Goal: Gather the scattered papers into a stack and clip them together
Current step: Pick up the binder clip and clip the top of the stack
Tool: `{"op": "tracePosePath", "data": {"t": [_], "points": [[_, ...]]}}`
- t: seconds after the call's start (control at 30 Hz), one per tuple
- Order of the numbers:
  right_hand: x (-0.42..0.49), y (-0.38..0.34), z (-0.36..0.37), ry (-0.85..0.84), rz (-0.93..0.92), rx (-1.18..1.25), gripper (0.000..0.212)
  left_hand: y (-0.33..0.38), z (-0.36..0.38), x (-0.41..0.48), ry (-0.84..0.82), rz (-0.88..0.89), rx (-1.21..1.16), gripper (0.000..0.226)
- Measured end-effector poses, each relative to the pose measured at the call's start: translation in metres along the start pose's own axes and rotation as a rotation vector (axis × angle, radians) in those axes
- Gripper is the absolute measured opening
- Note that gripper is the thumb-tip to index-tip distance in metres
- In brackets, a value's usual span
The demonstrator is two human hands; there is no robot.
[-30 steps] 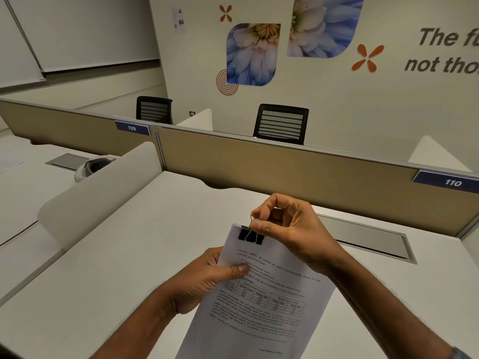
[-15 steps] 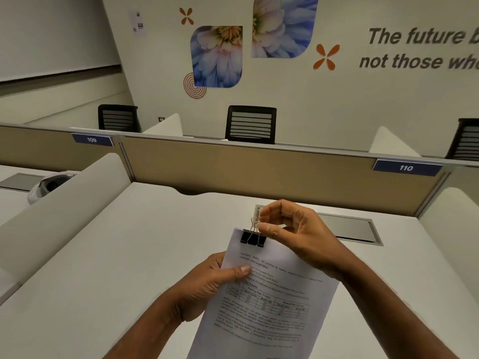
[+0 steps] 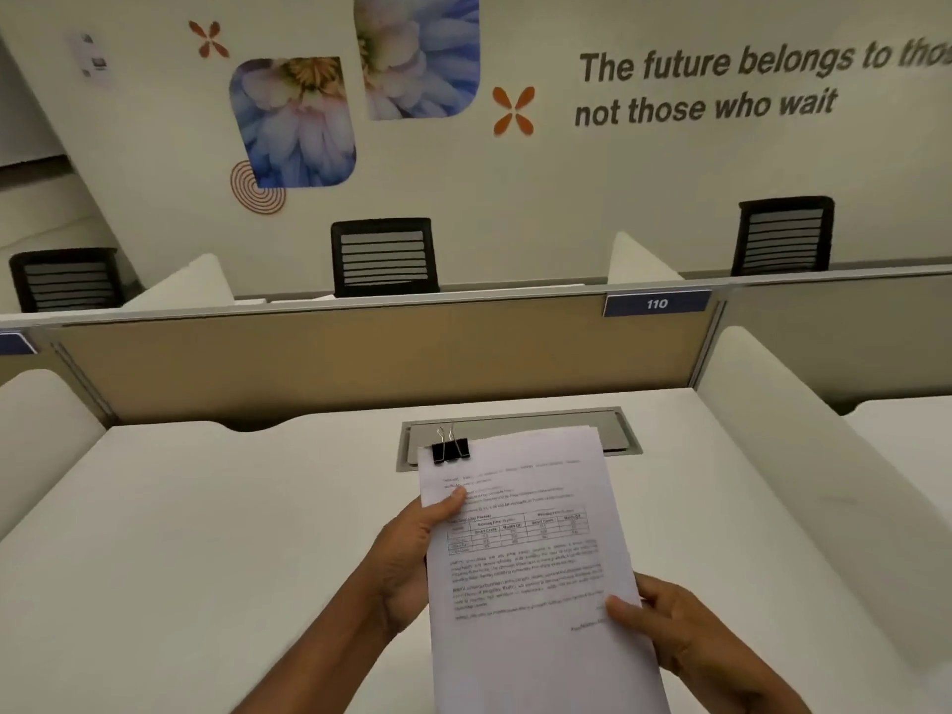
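The stack [image 3: 536, 548] of printed papers sits in the lower middle of the frame, held above the white desk [image 3: 206, 533]. A black clip [image 3: 450, 450] grips its upper left corner, wire handles standing up. The left hand [image 3: 407, 553] holds the stack's left edge, thumb pressed on the top sheet, fingers hidden behind. The right hand [image 3: 669, 631] pinches the lower right edge, thumb on top. Behind the stack's top lies a grey hatch [image 3: 623, 435] in the desk; above it runs a tan partition [image 3: 360, 353] tagged 110.
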State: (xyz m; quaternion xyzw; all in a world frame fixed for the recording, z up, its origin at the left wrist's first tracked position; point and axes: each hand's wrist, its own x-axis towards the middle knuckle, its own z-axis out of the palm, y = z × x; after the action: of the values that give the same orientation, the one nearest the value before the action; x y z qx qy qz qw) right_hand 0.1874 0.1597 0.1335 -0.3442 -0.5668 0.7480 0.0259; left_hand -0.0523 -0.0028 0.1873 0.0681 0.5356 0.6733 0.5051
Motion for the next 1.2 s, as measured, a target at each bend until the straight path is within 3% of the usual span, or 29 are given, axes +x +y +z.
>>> {"op": "tracePosePath", "data": {"t": [0.07, 0.3, 0.57, 0.77, 1.03, 1.2], "points": [[-0.003, 0.010, -0.020, 0.050, -0.012, 0.008, 0.034, -0.008, 0.013, 0.027, 0.012, -0.013, -0.038, 0.033], [0.008, 0.035, -0.098, 0.476, -0.149, -0.086, 0.016, -0.064, 0.072, 0.110, 0.065, -0.030, 0.073, 0.024], [0.041, 0.046, -0.209, 0.621, -0.070, -0.121, 0.016, -0.150, 0.137, 0.163, -0.040, -0.214, 0.463, 0.029], [0.068, 0.065, -0.270, 0.676, -0.013, -0.177, 0.019, -0.191, 0.173, 0.202, -0.019, -0.253, 0.551, 0.016], [0.088, 0.086, -0.297, 0.810, 0.013, -0.255, 0.017, -0.212, 0.197, 0.234, 0.002, -0.235, 0.624, 0.011], [0.094, 0.092, -0.298, 0.925, 0.032, -0.415, 0.029, -0.215, 0.201, 0.240, -0.036, -0.206, 0.740, 0.011]]}}
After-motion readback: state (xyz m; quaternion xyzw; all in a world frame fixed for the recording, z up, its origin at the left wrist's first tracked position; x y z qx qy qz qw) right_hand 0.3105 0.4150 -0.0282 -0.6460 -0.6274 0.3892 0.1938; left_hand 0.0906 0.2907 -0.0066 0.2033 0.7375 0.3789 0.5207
